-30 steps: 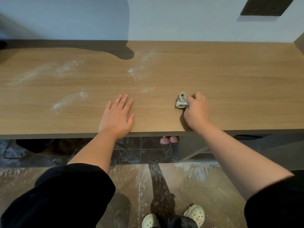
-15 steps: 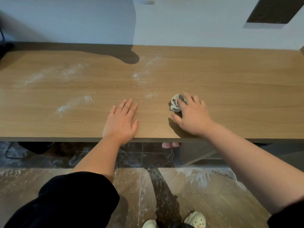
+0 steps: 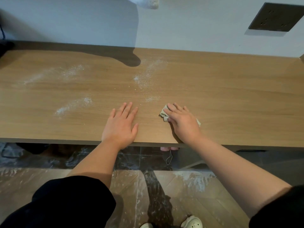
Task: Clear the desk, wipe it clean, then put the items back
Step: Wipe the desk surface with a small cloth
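Head view: only powder and a cloth show on the wooden desk (image 3: pixel 230 96), so clearing looks done. The right hand (image 3: pixel 182 122) presses the small grey cloth (image 3: pixel 163 113) near the desk's front edge, fingers stretched flat over it. The left hand (image 3: pixel 120 125) lies flat alongside, holding nothing. White powder streaks (image 3: pixel 144 79) cover the desk's middle and left, so most of the wiping, and returning the items, seems left to do.

No legible text anywhere.

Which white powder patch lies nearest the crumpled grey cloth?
The small faint patch just beyond the crumpled grey cloth; the rest lie farther back or left.
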A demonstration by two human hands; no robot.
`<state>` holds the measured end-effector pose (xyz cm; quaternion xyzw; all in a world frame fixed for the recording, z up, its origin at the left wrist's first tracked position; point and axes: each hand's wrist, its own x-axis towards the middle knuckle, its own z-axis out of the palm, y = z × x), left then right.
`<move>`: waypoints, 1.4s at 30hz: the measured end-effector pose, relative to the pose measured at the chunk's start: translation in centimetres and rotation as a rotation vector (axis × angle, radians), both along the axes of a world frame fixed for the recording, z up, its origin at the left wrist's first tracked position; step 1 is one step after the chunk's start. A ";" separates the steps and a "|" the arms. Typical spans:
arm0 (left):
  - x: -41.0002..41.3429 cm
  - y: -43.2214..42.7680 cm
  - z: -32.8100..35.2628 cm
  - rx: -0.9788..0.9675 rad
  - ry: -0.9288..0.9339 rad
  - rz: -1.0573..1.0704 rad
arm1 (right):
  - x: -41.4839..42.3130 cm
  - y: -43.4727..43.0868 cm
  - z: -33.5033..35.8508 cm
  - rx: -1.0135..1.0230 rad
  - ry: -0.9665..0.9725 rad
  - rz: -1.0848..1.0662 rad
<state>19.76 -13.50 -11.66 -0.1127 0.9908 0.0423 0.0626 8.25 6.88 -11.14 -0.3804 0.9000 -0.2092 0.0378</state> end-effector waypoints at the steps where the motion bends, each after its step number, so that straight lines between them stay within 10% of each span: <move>1: 0.0 0.0 0.0 -0.001 -0.002 0.000 | 0.5 0.1 -0.3 -0.002 0.013 0.041; 18: 0.0 0.0 0.3 -0.012 -0.021 -0.009 | -5.7 -0.5 2.7 0.434 0.068 0.195; 31: 0.0 0.0 0.3 -0.007 -0.032 -0.009 | 0.3 -1.1 0.9 0.174 0.021 0.261; 37: 0.1 0.1 0.5 0.007 -0.023 -0.005 | -7.0 -2.6 2.9 -0.308 -0.181 -0.383; 42: 0.0 0.1 0.3 -0.027 -0.047 0.003 | -11.7 -4.9 1.1 -0.040 -0.083 -0.475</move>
